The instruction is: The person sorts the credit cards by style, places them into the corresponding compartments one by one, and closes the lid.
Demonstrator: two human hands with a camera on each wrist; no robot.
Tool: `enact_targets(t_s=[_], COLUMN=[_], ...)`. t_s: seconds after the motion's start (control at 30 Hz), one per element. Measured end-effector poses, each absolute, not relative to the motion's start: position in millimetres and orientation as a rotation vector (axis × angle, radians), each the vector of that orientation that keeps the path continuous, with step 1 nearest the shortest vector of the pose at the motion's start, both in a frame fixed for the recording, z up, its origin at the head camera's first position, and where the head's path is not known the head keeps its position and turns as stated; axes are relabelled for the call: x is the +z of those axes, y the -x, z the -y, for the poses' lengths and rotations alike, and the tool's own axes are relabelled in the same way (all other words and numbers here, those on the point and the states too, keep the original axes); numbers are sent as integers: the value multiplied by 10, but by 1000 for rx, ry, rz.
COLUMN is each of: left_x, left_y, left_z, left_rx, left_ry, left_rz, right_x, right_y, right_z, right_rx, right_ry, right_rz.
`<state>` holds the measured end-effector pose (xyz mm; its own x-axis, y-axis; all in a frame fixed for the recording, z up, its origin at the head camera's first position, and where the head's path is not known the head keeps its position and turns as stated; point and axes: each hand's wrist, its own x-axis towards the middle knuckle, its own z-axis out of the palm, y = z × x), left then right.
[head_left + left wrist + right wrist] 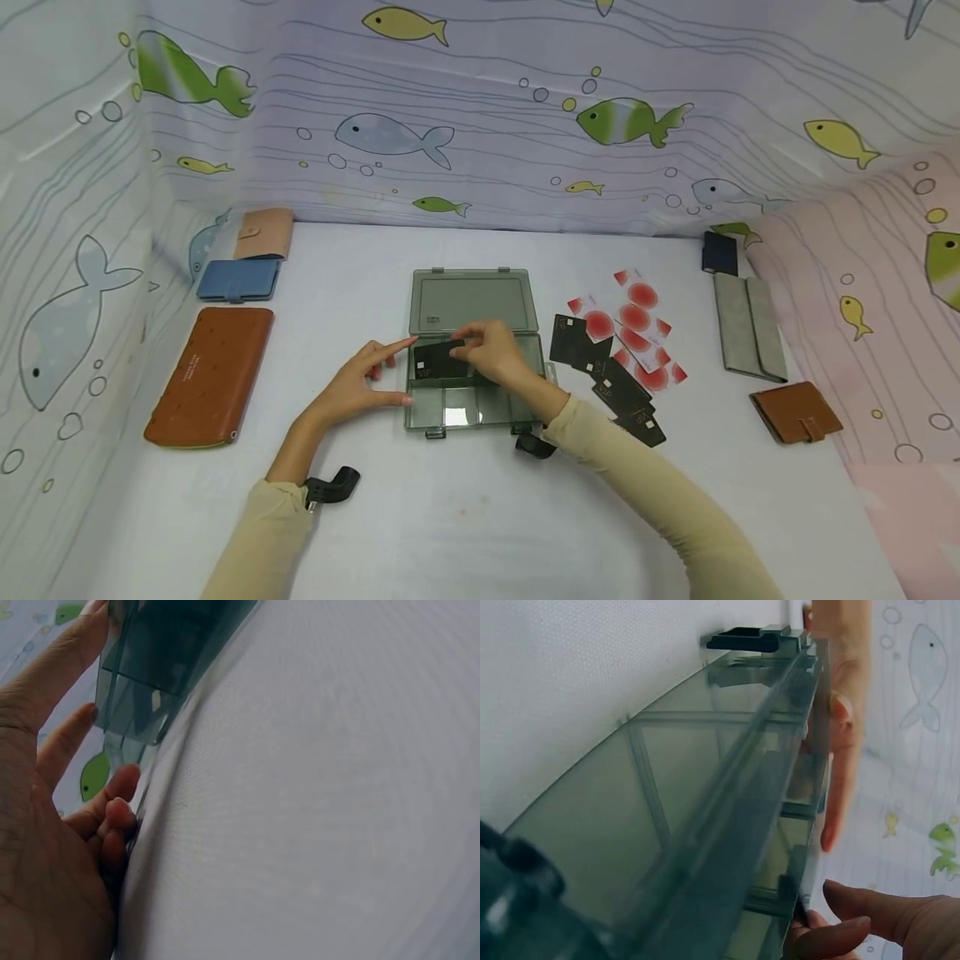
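A translucent grey-green divided box [427, 408] lies with its lid [474, 298] folded back. My left hand [348, 387] rests at the box's left side, its straight index finger and thumb spread along that edge; the left wrist view has the other fingers loosely bent. With thumb and fingers, my right hand [493, 350] pinches the right end of a black card [437, 360] over the upper compartments. The right wrist view shows the box wall from the side, and that hand's fingertips [840, 934] at the rim.
Right of the box lie overlapping black VIP cards [618, 387] and red-and-white cards [636, 318]. On the left are a brown wallet [210, 375], a blue one [238, 279] and a beige one [264, 233]. A grey wallet [738, 325], brown wallet [795, 412] and dark-blue holder [720, 252] line the right.
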<state>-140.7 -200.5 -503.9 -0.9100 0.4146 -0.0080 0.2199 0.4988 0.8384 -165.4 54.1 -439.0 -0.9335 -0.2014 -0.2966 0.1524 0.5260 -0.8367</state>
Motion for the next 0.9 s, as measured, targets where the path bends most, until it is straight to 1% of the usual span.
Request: enact_targets(t_s=[0.4,0.57,0.63,0.73,0.9], left_x=[-5025,-5019,-5017,-4991,-4796], left_y=[1395,1389,1386,1372,1310], left_z=[1997,1991,1989,1972,1901], left_rx=[1351,1355,1354,1342,1333], left_ry=[-545,-525,-516,-514,-514], left_rz=[-2543,-2540,-2542,-2556,-2552], right_x=[-4334,-4237,-4198,-4187,-4297], right_y=[1643,1641,1654,1718,1913], right_z=[-588,-705,-808,-1035,-1554], right_rx=[-1231,-1198,-1186,-1150,-1144], right_ry=[169,164,184,286,408], right_rz=[-2395,-2388,-2414,-2520,-2677])
